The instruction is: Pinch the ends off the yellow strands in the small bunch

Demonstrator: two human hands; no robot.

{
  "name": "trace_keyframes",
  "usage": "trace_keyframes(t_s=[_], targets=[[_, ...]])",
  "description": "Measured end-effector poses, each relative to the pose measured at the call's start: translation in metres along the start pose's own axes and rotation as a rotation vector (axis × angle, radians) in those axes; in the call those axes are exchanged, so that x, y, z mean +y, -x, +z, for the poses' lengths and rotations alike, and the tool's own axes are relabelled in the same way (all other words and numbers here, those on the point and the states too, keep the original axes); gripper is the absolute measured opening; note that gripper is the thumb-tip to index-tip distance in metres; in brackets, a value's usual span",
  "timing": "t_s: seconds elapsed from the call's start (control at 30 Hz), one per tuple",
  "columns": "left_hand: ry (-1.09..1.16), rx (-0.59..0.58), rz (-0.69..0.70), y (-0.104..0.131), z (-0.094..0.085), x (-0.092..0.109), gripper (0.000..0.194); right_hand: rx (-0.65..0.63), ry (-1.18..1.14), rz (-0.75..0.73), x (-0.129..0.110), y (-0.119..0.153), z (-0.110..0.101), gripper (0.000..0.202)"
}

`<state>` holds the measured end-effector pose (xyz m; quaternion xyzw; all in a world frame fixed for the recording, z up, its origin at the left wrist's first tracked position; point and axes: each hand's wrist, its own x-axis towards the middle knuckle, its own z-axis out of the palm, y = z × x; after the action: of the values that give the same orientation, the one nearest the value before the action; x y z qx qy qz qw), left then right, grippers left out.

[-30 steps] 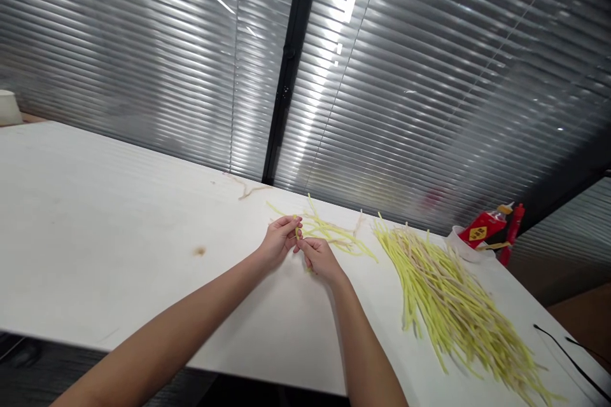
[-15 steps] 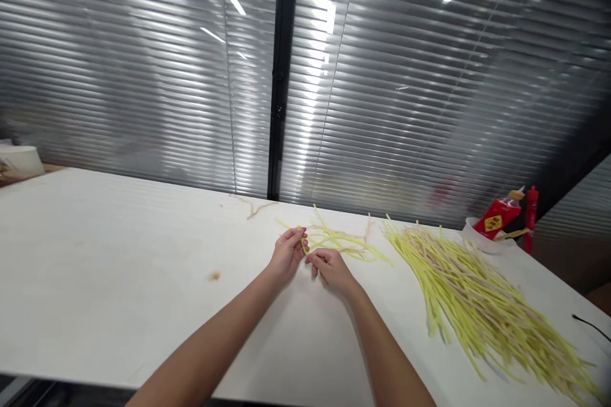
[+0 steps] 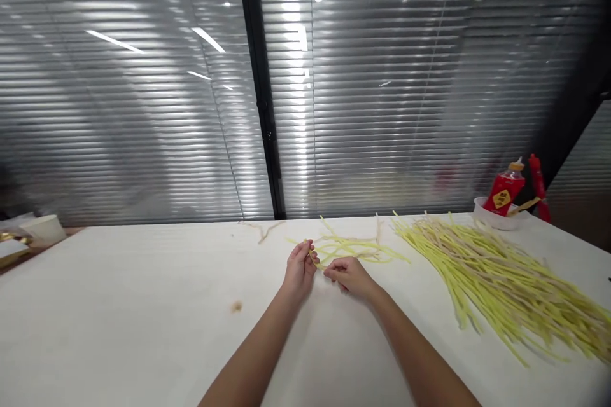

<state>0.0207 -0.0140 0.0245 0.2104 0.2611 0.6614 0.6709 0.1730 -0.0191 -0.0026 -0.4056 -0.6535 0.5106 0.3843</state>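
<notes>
- Lower middle: the left hand [image 3: 300, 267] pinches a yellow strip [image 3: 310, 255].
- Right hand [image 3: 352, 276] beside it; I can't tell its grip.
- Lower right: a pile of strips [image 3: 496, 280].

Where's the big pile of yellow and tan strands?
In the head view, the pile lies right of the right hand, on the table, in front of the white bowl.

At the right edge we lose the end of the yellow-and-tan bundle [image 3: 501, 273]. Near centre, the left hand [image 3: 300, 267] hides part of a yellow strand [image 3: 321, 266]; whether the right hand [image 3: 351, 275] holds it, we cannot tell.
</notes>
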Motion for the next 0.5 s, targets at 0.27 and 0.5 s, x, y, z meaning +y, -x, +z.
trace_keyframes(t_s=[0.27, 0.5], targets=[[0.010, 0.010, -0.014, -0.0018, -0.0010, 0.0032, 0.019, -0.034, -0.241, 0.145, -0.0055, -0.0019, -0.0054, 0.032], [0.026, 0.056, -0.022, -0.0089, -0.0058, 0.0043, 0.008, 0.095, -0.373, 0.193, -0.0025, -0.0047, -0.0098, 0.036]])
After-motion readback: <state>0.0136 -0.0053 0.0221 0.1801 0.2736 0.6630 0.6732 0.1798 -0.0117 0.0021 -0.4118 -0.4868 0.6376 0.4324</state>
